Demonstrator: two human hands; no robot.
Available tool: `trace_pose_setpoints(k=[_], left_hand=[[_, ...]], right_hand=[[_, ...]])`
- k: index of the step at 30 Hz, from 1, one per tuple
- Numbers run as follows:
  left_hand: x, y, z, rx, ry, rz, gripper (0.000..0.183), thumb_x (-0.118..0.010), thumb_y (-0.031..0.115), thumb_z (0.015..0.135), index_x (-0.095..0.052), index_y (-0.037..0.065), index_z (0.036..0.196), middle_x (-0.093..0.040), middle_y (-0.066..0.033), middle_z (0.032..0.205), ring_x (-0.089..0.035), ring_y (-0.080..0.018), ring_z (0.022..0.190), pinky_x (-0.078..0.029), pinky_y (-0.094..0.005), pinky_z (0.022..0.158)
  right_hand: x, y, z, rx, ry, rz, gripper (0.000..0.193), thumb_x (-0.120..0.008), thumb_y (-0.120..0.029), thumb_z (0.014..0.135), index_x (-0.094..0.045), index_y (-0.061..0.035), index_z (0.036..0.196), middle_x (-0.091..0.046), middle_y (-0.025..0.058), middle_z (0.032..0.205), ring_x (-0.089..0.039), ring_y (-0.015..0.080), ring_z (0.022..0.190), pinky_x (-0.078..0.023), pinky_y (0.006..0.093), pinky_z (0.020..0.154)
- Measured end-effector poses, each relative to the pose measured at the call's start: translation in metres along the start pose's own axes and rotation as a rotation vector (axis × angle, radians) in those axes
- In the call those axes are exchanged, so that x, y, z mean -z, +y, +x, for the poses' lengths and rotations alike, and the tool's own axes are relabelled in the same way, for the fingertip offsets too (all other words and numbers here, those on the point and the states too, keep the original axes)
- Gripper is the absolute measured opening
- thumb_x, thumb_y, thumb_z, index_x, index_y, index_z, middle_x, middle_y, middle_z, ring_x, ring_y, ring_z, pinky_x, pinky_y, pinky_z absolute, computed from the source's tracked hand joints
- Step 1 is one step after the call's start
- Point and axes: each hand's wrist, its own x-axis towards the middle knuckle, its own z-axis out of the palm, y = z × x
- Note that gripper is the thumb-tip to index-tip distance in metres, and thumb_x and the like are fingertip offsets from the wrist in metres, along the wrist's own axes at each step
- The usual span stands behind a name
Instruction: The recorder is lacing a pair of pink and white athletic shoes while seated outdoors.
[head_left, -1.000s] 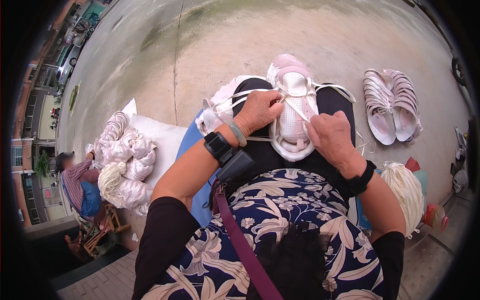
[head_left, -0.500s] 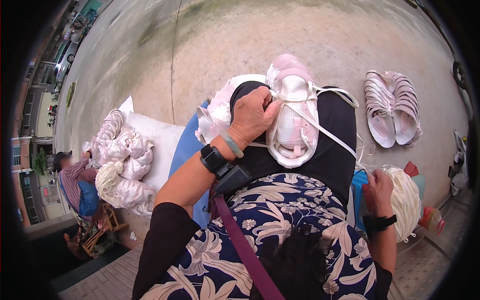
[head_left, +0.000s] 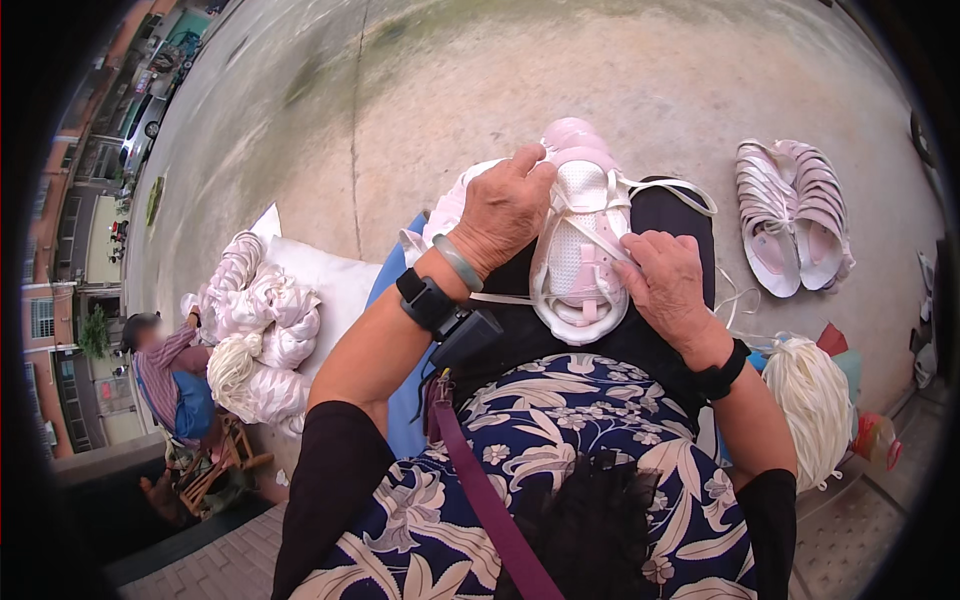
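Note:
A white and pink sneaker (head_left: 577, 255) lies across my black-clad thighs, its toe pointing away from me. My left hand (head_left: 508, 205) is closed at the upper left edge of its lacing; its fingertips are partly hidden there. Over the lower right side of the shoe, my right hand (head_left: 665, 285) has its thumb and fingers pinched on a white shoelace (head_left: 600, 236), which crosses the tongue. Another stretch of lace loops out on the right of the shoe, and a loose end runs left beneath my left wrist.
On the right floor lie bundled pink and white shoe uppers (head_left: 792, 215). A hank of white laces (head_left: 808, 405) hangs near my right elbow. At left, more bundled uppers (head_left: 275, 315) rest by a white sheet (head_left: 330, 268). A seated person (head_left: 175, 375) is beyond them.
My right hand has come up and left from beside the lace hank to the shoe. My left hand has shifted slightly up along the shoe's edge. The lace stretched right no longer runs taut.

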Motion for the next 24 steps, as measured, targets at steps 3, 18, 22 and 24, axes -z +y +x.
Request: trace_pose_setpoints(k=[3,18,22,24], left_hand=[[-0.001,-0.006,0.004,0.103,0.19,-0.166,0.013,-0.054,-0.002,0.078,-0.061,0.001,0.089,-0.061,-0.0146,0.093,-0.062,-0.0306,0.074,-0.051,-0.0328,0.061],[-0.027,0.01,-0.038,0.528,-0.02,-0.589,0.02,-0.052,-0.002,0.08,-0.06,-0.001,0.098,-0.055,-0.0021,0.072,-0.05,-0.0074,0.065,-0.044,-0.0218,0.06],[-0.027,0.01,-0.033,0.464,0.053,-0.541,0.017,-0.053,-0.002,0.08,-0.06,-0.001,0.096,-0.057,-0.0036,0.073,-0.051,-0.008,0.064,-0.044,-0.0223,0.059],[-0.023,0.015,-0.026,0.407,0.065,-0.426,0.013,-0.057,-0.001,0.078,-0.059,0.0,0.091,-0.06,-0.0076,0.08,-0.057,-0.0152,0.069,-0.046,-0.0266,0.064]], right_hand=[[0.0,0.001,-0.002,-0.009,-0.048,0.021,0.013,-0.065,-0.015,0.076,-0.059,-0.0088,0.085,-0.055,0.0061,0.075,-0.054,0.025,0.072,-0.036,0.0374,0.068],[0.095,0.008,-0.121,-0.357,-0.624,0.369,0.011,-0.059,-0.008,0.08,-0.053,-0.0031,0.073,-0.052,0.0131,0.066,-0.053,0.0335,0.064,-0.041,0.0405,0.057],[0.09,0.005,-0.082,-0.329,-0.553,0.462,0.01,-0.062,-0.01,0.08,-0.056,-0.0021,0.076,-0.054,0.0126,0.066,-0.055,0.0315,0.063,-0.042,0.0377,0.057],[0.076,0.001,-0.05,-0.25,-0.308,0.418,0.012,-0.063,-0.011,0.079,-0.057,-0.0019,0.085,-0.054,0.0126,0.067,-0.055,0.0296,0.062,-0.043,0.036,0.056]])
